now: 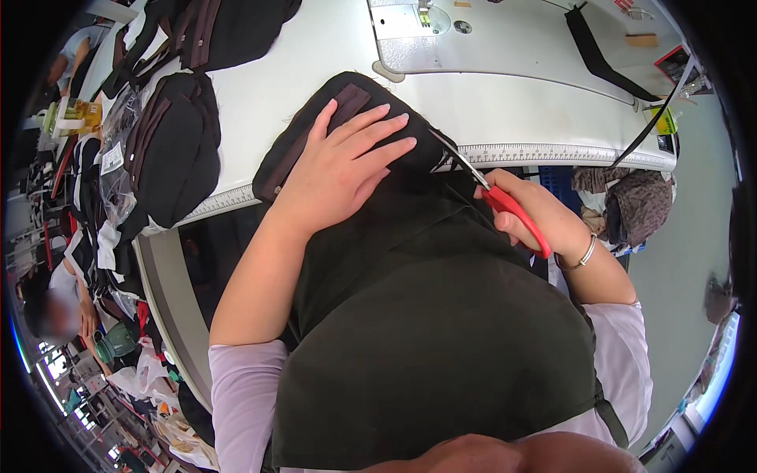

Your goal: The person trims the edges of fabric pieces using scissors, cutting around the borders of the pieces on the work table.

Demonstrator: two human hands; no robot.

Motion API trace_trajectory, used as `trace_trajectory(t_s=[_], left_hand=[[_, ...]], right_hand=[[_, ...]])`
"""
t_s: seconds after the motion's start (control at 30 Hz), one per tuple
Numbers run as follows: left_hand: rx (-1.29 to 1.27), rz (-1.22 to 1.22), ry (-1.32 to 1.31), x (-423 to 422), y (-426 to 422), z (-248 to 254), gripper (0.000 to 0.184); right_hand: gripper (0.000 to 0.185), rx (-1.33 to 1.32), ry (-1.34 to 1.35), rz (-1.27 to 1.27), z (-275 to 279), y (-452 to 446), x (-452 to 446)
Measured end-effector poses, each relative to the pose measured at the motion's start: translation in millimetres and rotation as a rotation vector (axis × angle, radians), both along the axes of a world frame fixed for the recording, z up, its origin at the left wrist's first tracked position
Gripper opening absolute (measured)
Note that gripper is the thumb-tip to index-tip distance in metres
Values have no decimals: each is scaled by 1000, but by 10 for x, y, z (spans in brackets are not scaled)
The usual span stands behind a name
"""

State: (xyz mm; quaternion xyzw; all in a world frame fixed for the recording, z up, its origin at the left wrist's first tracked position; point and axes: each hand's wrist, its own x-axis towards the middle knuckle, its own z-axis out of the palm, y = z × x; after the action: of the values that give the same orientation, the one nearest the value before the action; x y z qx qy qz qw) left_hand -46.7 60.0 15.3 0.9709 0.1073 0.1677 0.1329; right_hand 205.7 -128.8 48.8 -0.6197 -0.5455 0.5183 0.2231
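A black fabric piece (pixel 394 106) with a dark brown zipper strip (pixel 347 109) lies at the front edge of the white table. My left hand (pixel 339 162) rests flat on it, fingers spread, holding nothing. To its right, my right hand (pixel 536 213) is closed around the red handles of a pair of scissors (pixel 516 214). The metal blades point up and left and meet the right edge of the black fabric. Whether the blade tips are parted is hard to tell.
A sewing machine bed (pixel 505 39) is at the top. Stacked black pieces (pixel 177 150) lie at the left. A ruler strip (pixel 552 155) runs along the table edge. Patterned cloth (pixel 639 206) sits at the right. Another person (pixel 67 292) is at the far left.
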Motion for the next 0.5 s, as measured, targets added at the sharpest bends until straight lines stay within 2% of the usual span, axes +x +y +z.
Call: trace_trajectory(t_s=[0.27,0.5], left_hand=[[-27,9,11,-1,-16,15,53],[-6,-11,10,24,-47,10,52]], right_hand=[[92,49,47,61,-84,-26,47],[90,208,-77,63,-208,23,-14]])
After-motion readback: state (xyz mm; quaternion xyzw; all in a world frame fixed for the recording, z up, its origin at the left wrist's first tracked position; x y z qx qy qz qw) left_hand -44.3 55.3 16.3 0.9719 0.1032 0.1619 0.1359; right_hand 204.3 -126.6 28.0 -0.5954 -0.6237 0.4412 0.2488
